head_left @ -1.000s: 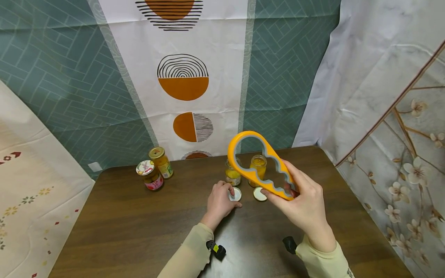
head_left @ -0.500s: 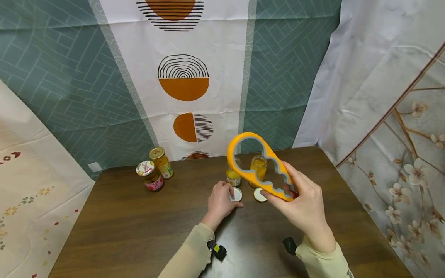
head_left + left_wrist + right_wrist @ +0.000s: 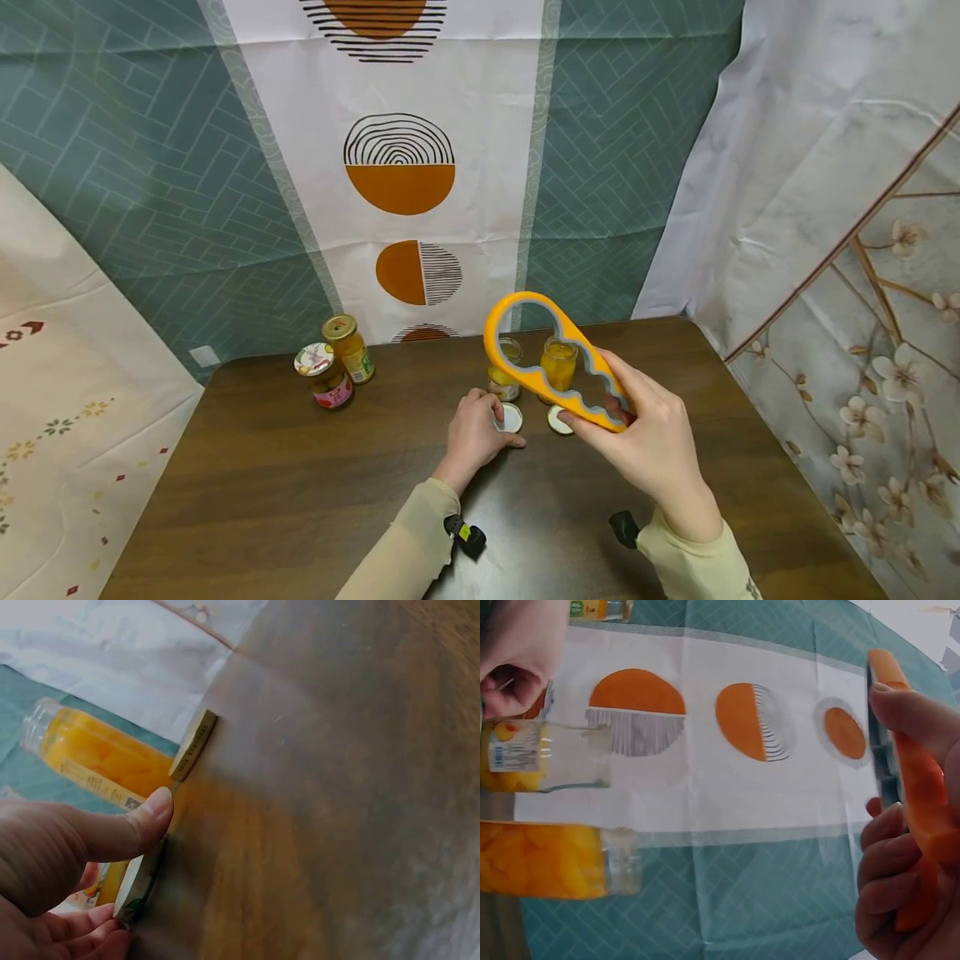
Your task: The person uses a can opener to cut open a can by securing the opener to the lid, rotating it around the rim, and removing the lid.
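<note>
Dark wooden table (image 3: pixel 300 483), two closed jars (image 3: pixel 332 385), two open jars (image 3: pixel 559 361), two lids (image 3: pixel 512 419)

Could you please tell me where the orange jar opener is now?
In the head view, the orange jar opener is just right of centre, held up by the right hand in front of the two uncapped glass jars.

Head view: I see a dark wood-grain table (image 3: pixel 300 492) | on it, back left, a pink-labelled jar (image 3: pixel 332 387) just beside a gold-lidded jar (image 3: pixel 352 350) | behind, a teal-and-white hanging (image 3: pixel 487 183) with orange half-circles | right, a pale blossom-printed cloth (image 3: pixel 840 333) | left, a cream cloth (image 3: pixel 67 383) with small motifs
</note>
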Demonstrator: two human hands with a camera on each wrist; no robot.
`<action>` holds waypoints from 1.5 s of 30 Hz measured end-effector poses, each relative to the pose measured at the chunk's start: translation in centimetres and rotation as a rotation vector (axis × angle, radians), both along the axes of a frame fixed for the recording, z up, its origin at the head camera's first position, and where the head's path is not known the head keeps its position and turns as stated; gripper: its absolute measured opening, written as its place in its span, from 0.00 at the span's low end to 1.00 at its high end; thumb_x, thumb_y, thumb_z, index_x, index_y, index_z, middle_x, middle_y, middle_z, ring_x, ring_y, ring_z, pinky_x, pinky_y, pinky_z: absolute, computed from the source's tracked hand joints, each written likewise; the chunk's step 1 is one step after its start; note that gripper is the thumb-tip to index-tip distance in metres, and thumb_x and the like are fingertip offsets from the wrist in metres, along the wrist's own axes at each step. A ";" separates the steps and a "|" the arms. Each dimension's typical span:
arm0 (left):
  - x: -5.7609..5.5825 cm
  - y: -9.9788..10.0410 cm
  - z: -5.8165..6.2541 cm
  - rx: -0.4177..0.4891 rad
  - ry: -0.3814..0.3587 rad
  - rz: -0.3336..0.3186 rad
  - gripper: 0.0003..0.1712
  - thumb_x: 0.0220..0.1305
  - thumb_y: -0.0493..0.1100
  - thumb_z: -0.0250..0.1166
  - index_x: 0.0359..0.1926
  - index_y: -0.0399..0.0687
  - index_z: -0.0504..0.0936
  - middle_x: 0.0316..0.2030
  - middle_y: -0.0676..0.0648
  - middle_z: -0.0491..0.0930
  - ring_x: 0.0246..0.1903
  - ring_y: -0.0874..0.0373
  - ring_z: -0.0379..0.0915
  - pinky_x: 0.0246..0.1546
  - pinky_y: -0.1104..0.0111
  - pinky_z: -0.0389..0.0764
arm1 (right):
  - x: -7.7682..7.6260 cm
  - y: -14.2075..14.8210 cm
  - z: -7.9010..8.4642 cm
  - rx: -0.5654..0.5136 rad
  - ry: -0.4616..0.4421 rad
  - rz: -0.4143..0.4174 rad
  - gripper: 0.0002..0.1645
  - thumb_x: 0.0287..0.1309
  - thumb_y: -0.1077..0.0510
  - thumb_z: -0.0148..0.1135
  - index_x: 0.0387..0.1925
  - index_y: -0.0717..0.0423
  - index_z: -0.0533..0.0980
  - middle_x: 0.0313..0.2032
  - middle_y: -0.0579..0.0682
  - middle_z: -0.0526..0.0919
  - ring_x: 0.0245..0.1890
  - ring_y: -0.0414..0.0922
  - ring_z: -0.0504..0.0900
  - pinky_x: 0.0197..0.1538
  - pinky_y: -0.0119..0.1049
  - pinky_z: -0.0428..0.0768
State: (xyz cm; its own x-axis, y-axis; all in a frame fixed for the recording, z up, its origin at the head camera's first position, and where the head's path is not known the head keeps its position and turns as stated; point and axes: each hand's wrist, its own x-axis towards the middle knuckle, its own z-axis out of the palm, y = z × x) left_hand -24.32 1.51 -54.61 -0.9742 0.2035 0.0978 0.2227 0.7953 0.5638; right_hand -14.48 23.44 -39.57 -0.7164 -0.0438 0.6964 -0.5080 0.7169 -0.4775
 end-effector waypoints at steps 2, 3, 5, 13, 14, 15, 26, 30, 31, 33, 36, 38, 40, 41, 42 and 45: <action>-0.1 -0.5 0.3 0.050 -0.014 -0.019 0.33 0.31 0.63 0.83 0.26 0.50 0.74 0.43 0.50 0.73 0.41 0.52 0.69 0.33 0.59 0.75 | -0.5 -0.1 -0.4 0.021 -0.065 0.018 0.48 0.35 0.40 0.82 0.63 0.36 0.74 0.46 0.36 0.82 0.27 0.33 0.77 0.30 0.28 0.79; -0.2 -0.9 0.4 0.084 -0.022 -0.034 0.33 0.32 0.61 0.84 0.27 0.49 0.74 0.42 0.49 0.72 0.40 0.52 0.69 0.34 0.59 0.74 | -0.8 -0.1 -0.6 0.027 -0.098 0.029 0.47 0.36 0.37 0.81 0.63 0.35 0.74 0.46 0.35 0.82 0.28 0.32 0.77 0.30 0.29 0.80; -0.3 -1.8 0.7 0.158 -0.041 -0.069 0.33 0.35 0.58 0.84 0.30 0.46 0.74 0.40 0.49 0.72 0.37 0.53 0.68 0.35 0.61 0.74 | -1.4 -0.2 -1.2 0.030 -0.162 0.050 0.46 0.37 0.33 0.78 0.62 0.33 0.74 0.45 0.33 0.82 0.29 0.32 0.78 0.31 0.32 0.82; 0.8 -9.9 2.8 0.502 0.066 0.002 0.26 0.48 0.49 0.80 0.42 0.44 0.75 0.40 0.47 0.79 0.40 0.51 0.77 0.37 0.58 0.81 | -2.3 -0.3 -3.2 -0.054 -0.403 0.173 0.40 0.42 0.33 0.76 0.59 0.30 0.74 0.34 0.33 0.82 0.29 0.36 0.77 0.30 0.34 0.78; 1.1 -11.2 3.1 0.533 0.108 0.038 0.26 0.50 0.49 0.79 0.43 0.45 0.76 0.40 0.48 0.80 0.39 0.51 0.78 0.36 0.58 0.81 | -2.2 -0.2 -3.5 -0.075 -0.442 0.210 0.40 0.43 0.34 0.76 0.59 0.32 0.74 0.34 0.35 0.82 0.30 0.38 0.78 0.31 0.34 0.79; 1.3 -12.6 3.4 0.558 0.155 0.075 0.25 0.51 0.48 0.78 0.44 0.45 0.76 0.40 0.49 0.80 0.38 0.50 0.78 0.34 0.59 0.81 | -2.1 -0.2 -3.9 -0.091 -0.481 0.249 0.40 0.43 0.36 0.77 0.60 0.33 0.74 0.36 0.36 0.83 0.31 0.38 0.78 0.33 0.34 0.80; 1.8 -23.5 2.0 0.719 0.319 0.511 0.46 0.53 0.44 0.77 0.67 0.48 0.60 0.57 0.41 0.66 0.51 0.48 0.66 0.44 0.60 0.69 | 0.0 -0.7 -9.3 0.062 -0.668 0.346 0.43 0.36 0.59 0.77 0.57 0.32 0.73 0.18 0.34 0.68 0.18 0.32 0.64 0.22 0.25 0.62; 0.8 -24.7 1.0 0.737 0.148 0.536 0.55 0.52 0.50 0.77 0.72 0.52 0.50 0.63 0.40 0.58 0.58 0.46 0.60 0.54 0.54 0.67 | 0.3 -1.3 -10.4 0.166 -0.627 0.303 0.42 0.34 0.57 0.75 0.56 0.31 0.72 0.18 0.32 0.64 0.17 0.30 0.62 0.22 0.25 0.59; 0.4 -24.7 0.7 0.734 0.130 0.530 0.56 0.52 0.50 0.78 0.72 0.52 0.49 0.64 0.39 0.57 0.59 0.45 0.58 0.56 0.52 0.66 | 0.4 -1.2 -10.5 0.198 -0.613 0.282 0.42 0.34 0.56 0.75 0.57 0.31 0.72 0.18 0.32 0.64 0.17 0.30 0.62 0.22 0.25 0.59; -0.3 -24.7 0.4 0.736 0.119 0.516 0.58 0.51 0.50 0.78 0.73 0.50 0.48 0.65 0.39 0.56 0.61 0.45 0.56 0.59 0.49 0.64 | 0.6 -1.1 -10.7 0.262 -0.588 0.241 0.43 0.32 0.53 0.76 0.57 0.32 0.73 0.18 0.31 0.65 0.17 0.30 0.63 0.22 0.26 0.59; -1.7 -24.4 0.0 0.743 0.127 0.502 0.60 0.50 0.50 0.79 0.73 0.50 0.47 0.67 0.40 0.56 0.64 0.45 0.54 0.63 0.48 0.62 | 0.9 -0.8 -10.8 0.327 -0.578 0.204 0.44 0.31 0.50 0.77 0.58 0.32 0.73 0.17 0.31 0.66 0.17 0.30 0.62 0.21 0.27 0.59; -2.5 -24.0 -0.1 0.757 0.132 0.490 0.60 0.49 0.50 0.79 0.73 0.51 0.47 0.68 0.41 0.56 0.65 0.47 0.54 0.64 0.49 0.61 | 1.0 -0.7 -10.9 0.339 -0.584 0.206 0.44 0.31 0.49 0.77 0.58 0.31 0.73 0.17 0.31 0.66 0.17 0.30 0.63 0.21 0.27 0.60; -3.2 -23.7 -0.2 0.765 0.127 0.478 0.61 0.48 0.49 0.80 0.73 0.53 0.47 0.68 0.42 0.56 0.66 0.49 0.54 0.66 0.50 0.61 | 1.1 -0.7 -10.9 0.341 -0.586 0.212 0.44 0.32 0.49 0.77 0.58 0.30 0.72 0.17 0.31 0.66 0.17 0.30 0.64 0.21 0.27 0.61; -3.4 -23.5 -0.3 0.768 0.122 0.474 0.62 0.48 0.50 0.80 0.73 0.55 0.46 0.68 0.43 0.56 0.66 0.49 0.54 0.66 0.51 0.61 | 1.1 -0.7 -11.0 0.340 -0.584 0.215 0.45 0.32 0.48 0.78 0.59 0.29 0.72 0.17 0.31 0.66 0.18 0.31 0.64 0.21 0.27 0.62; -3.7 -23.4 -0.3 0.774 0.117 0.469 0.62 0.48 0.50 0.80 0.73 0.56 0.45 0.69 0.43 0.56 0.66 0.50 0.54 0.67 0.51 0.61 | 1.2 -0.7 -11.0 0.340 -0.580 0.218 0.45 0.33 0.48 0.78 0.59 0.30 0.72 0.18 0.31 0.67 0.18 0.31 0.64 0.22 0.28 0.63; -4.3 -23.1 -0.6 0.788 0.105 0.461 0.64 0.47 0.50 0.80 0.74 0.58 0.44 0.69 0.44 0.56 0.67 0.52 0.55 0.67 0.52 0.62 | 1.3 -0.5 -11.0 0.349 -0.561 0.209 0.45 0.32 0.48 0.78 0.59 0.30 0.72 0.18 0.30 0.67 0.19 0.31 0.65 0.22 0.28 0.64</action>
State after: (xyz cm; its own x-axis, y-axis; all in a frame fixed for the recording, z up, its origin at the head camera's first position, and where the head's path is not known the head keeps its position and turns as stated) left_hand -28.64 -21.58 -55.20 -0.9205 -0.3664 0.1358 0.0593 0.2125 0.9754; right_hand -13.22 22.95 -50.53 -0.9161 -0.3746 0.1433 -0.3962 0.7904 -0.4672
